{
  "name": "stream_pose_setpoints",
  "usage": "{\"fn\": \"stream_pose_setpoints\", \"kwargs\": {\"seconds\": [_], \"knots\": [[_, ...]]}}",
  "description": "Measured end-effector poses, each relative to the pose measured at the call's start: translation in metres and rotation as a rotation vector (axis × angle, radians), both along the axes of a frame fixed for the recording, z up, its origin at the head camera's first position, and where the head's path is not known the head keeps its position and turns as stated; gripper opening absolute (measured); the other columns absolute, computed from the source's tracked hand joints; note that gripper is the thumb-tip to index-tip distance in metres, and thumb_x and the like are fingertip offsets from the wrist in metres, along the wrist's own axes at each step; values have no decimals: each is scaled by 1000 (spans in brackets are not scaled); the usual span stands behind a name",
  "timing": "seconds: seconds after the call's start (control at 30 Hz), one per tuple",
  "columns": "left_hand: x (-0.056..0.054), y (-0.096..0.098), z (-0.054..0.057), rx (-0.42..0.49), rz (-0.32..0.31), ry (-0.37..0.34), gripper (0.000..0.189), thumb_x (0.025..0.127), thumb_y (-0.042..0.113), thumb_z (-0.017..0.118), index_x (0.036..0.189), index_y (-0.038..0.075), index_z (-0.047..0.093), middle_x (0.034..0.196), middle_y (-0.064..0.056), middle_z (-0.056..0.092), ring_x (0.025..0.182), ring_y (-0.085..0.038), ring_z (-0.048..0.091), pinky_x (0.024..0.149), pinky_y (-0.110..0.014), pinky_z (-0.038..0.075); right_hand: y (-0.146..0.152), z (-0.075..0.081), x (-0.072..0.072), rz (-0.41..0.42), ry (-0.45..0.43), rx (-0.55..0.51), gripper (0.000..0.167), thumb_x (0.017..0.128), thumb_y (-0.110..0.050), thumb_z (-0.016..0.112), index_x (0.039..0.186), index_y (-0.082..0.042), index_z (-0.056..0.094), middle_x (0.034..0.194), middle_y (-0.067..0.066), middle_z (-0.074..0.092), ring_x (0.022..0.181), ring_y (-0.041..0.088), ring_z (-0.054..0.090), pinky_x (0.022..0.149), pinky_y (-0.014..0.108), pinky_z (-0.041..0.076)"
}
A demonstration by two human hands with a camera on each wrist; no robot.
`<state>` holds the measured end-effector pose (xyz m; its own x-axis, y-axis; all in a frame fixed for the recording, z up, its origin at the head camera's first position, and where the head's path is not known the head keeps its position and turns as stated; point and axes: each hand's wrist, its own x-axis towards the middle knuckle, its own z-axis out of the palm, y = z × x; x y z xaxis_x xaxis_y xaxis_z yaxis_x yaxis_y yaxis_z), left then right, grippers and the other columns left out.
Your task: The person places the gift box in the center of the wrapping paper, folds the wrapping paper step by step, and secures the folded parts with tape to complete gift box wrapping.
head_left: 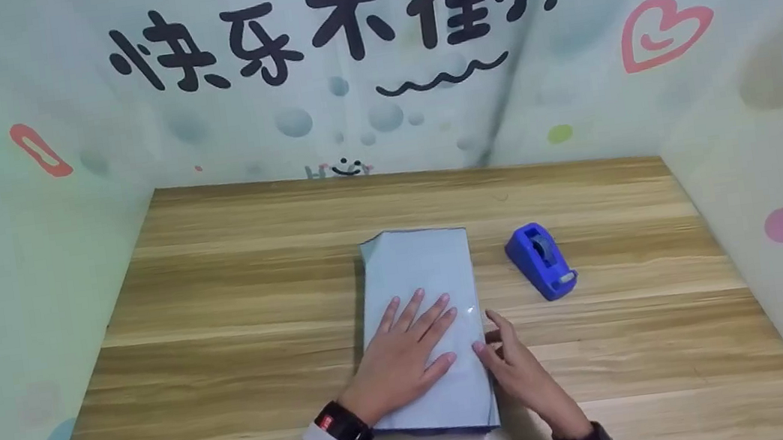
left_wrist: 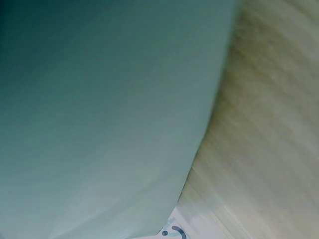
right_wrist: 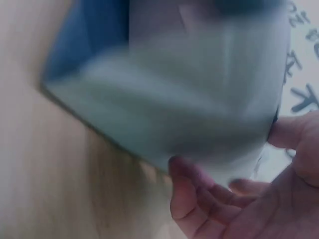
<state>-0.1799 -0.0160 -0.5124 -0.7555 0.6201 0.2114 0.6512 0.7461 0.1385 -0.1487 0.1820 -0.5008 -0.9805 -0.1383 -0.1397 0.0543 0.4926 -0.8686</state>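
Note:
A box wrapped in light blue paper [head_left: 419, 269] lies on the table, its long side pointing away from me. My left hand [head_left: 402, 359] rests flat on its top, fingers spread. At the box's right side is my right hand [head_left: 525, 373], its thumb at the top edge and its fingers loosely bent along the side wall [right_wrist: 199, 94]. A small shiny spot shows on the paper near the right edge. In the right wrist view, the near end of the wrapping [right_wrist: 99, 35] has dark blue folds around a gap. Only paper and table show in the left wrist view.
A blue tape dispenser [head_left: 542, 262] stands to the right of the box, farther back. The wooden table [head_left: 237, 308] is bordered at the back and sides by a pale printed cloth [head_left: 378, 116] with black characters and coloured shapes.

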Motion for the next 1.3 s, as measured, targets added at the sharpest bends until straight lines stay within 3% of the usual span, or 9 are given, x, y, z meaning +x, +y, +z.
{"fn": "stream_pose_setpoints", "kwargs": {"seconds": [0.13, 0.3, 0.43, 0.8, 1.03, 1.2, 1.3], "knots": [[0, 0, 1, -8, 4, 2, 58, 97, 51, 27, 148, 23, 25, 155, 6, 21, 144, -23, 15, 116, -48, 12, -10, 6, 13, 56, 108, 101, 57, 97, -27, 47, 146, -6, 27, 138, 31, 35, 116, 45, 47, 91, 55, 45], [-4, 2, 1, -19, 0, -13, 58, 98, 52, 25, 148, 23, 23, 155, 5, 20, 144, -23, 13, 116, -49, 11, -15, 5, 11, 89, 123, 239, 52, 97, -28, 46, 145, -13, 33, 143, 34, 25, 128, 52, 32, 102, 63, 31], [-17, 9, 4, -12, -8, -27, 58, 98, 51, 25, 148, 22, 23, 155, 4, 19, 144, -23, 12, 116, -50, 10, -8, 3, -2, 78, 120, 234, 52, 98, -25, 46, 146, -14, 30, 145, 35, 23, 130, 52, 29, 104, 63, 28], [-67, 26, 12, 5, -21, -119, 63, 96, 55, 26, 149, 21, 21, 156, 5, 15, 145, -24, 7, 117, -48, 4, 22, 1, -56, 121, 136, 180, 54, 97, -26, 49, 146, -17, 29, 145, 33, 25, 130, 49, 32, 104, 62, 29], [-81, 5, 12, 54, -100, -140, 74, 88, 64, 39, 148, 23, 25, 155, 4, 18, 145, -24, 8, 117, -45, 4, 32, 2, -71, 170, 127, 209, 57, 93, -33, 54, 145, -22, 32, 142, 21, 40, 123, 37, 46, 99, 52, 40], [-76, -20, 4, 87, -85, -154, 81, 82, 64, 51, 148, 25, 24, 156, 3, 15, 145, -25, 5, 117, -47, 6, 41, 3, -78, 252, 132, 169, 62, 88, -32, 61, 144, -20, 35, 141, 18, 43, 98, 28, 57, 83, 37, 49], [-71, -28, -1, 131, -78, -181, 81, 82, 58, 56, 148, 25, 23, 157, 2, 12, 145, -25, 2, 116, -51, 10, 46, 4, -79, 290, 133, 154, 68, 84, -26, 67, 144, -18, 35, 141, 18, 44, 86, 23, 57, 75, 29, 49]]}}
